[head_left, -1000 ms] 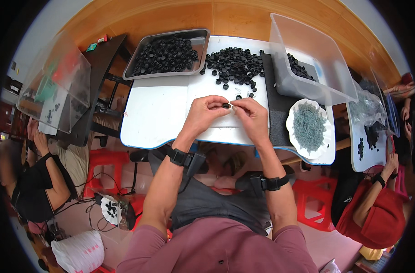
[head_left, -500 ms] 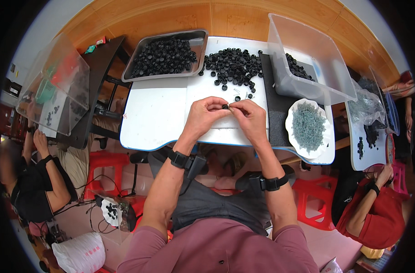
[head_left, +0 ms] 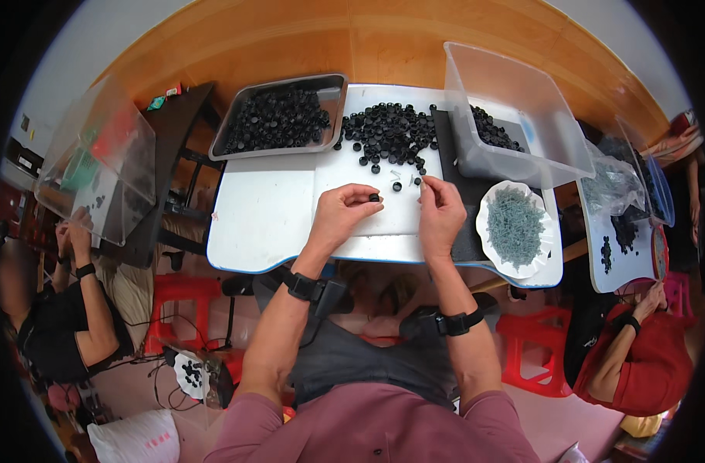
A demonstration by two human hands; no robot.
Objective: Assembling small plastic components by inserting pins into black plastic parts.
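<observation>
Between the thumb and fingers of my left hand (head_left: 342,216) is a small round black cap (head_left: 375,197), held low over the white table (head_left: 264,202). My right hand (head_left: 442,217) is apart from it on the right, thumb and forefinger drawn close in a pinch. What those fingertips hold, if anything, is too small to make out. Two loose black caps, one of them this cap (head_left: 396,187), lie just beyond my hands beside a few thin pale pins (head_left: 395,175). Farther back spreads a heap of black caps (head_left: 391,131).
A metal tray (head_left: 279,153) of black caps stands back left. At right are a clear plastic bin (head_left: 515,85), a dark mat (head_left: 449,154) and a scalloped white plate (head_left: 549,243) heaped with thin grey-green pieces. Seated people work at tables on both sides; red stools (head_left: 534,351) stand nearby.
My hands were together at the cap and have separated. The left keeps the cap and shifts slightly left; the right has moved right, beside the loose caps. The view has tilted slightly.
</observation>
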